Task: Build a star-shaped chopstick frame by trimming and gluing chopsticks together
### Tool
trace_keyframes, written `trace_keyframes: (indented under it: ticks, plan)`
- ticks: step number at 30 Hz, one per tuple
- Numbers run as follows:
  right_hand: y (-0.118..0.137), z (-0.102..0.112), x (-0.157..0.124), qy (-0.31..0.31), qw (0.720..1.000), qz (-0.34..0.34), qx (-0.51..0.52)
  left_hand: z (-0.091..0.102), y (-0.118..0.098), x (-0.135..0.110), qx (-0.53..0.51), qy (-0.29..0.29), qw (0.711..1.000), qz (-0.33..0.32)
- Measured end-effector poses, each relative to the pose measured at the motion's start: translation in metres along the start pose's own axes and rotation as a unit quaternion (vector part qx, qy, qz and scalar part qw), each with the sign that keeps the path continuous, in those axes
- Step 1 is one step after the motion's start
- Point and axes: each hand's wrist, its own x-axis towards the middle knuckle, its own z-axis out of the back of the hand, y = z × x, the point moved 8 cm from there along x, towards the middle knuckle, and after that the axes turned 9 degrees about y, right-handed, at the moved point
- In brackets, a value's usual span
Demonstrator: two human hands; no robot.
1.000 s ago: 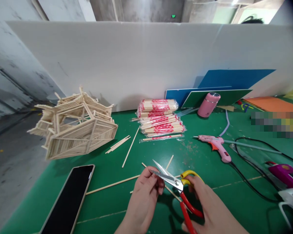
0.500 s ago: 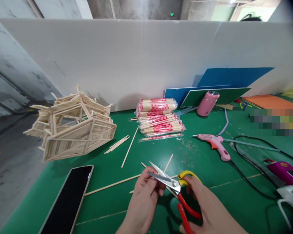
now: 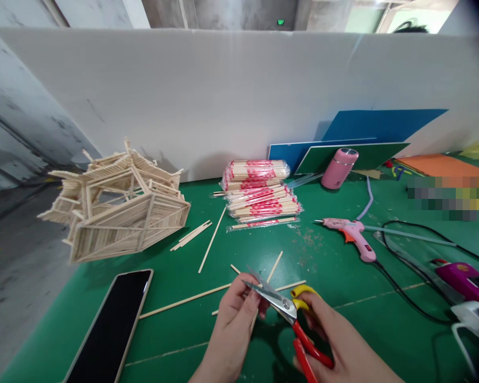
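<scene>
My right hand (image 3: 335,346) grips the red and yellow handles of a pair of scissors (image 3: 287,314), whose steel blades are nearly closed and point up-left. My left hand (image 3: 233,330) pinches a thin wooden stick (image 3: 255,319) right at the blades, fingers pressed together. Both hands hover low over the green table (image 3: 171,340) at its near edge. Loose sticks (image 3: 183,303) lie on the mat just beyond the hands.
A stick-built model house (image 3: 123,210) lies tilted at the left. A dark phone (image 3: 107,330) rests near the front left. Wrapped chopstick bundles (image 3: 259,194), a pink bottle (image 3: 339,167), a pink glue gun (image 3: 353,236) with black cable, and a purple tool (image 3: 467,282) occupy the back and right.
The scissor blades have closed from wide apart to nearly shut on the stick. The handles came together and both hands shifted slightly.
</scene>
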Motion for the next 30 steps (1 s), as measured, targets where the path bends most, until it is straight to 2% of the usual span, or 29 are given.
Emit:
trace_keyframes:
  ticks: [5,10,16,21,24,30]
  plan:
    - [-0.002,-0.004,0.001,0.035,0.999,-0.01,-0.009,0.001,0.002,0.001,0.024,0.006,1.0,0.002]
    - [0.0,0.002,-0.005,0.006,0.997,0.01,-0.07,-0.001,-0.001,0.002,0.026,0.02,0.999,-0.004]
    - [-0.001,0.0,-0.007,0.008,0.996,0.008,-0.085,-0.002,-0.004,0.002,0.035,0.036,0.999,-0.003]
    - [-0.002,0.003,-0.005,-0.043,0.995,0.009,-0.088,-0.002,0.002,0.001,0.046,0.057,0.997,0.01]
    - [-0.005,0.002,-0.003,-0.051,0.995,-0.01,-0.088,-0.002,0.003,0.001,0.054,0.066,0.996,0.011]
    - [-0.013,-0.002,0.0,-0.015,0.994,-0.06,-0.086,-0.003,0.007,0.002,0.048,0.084,0.995,0.004]
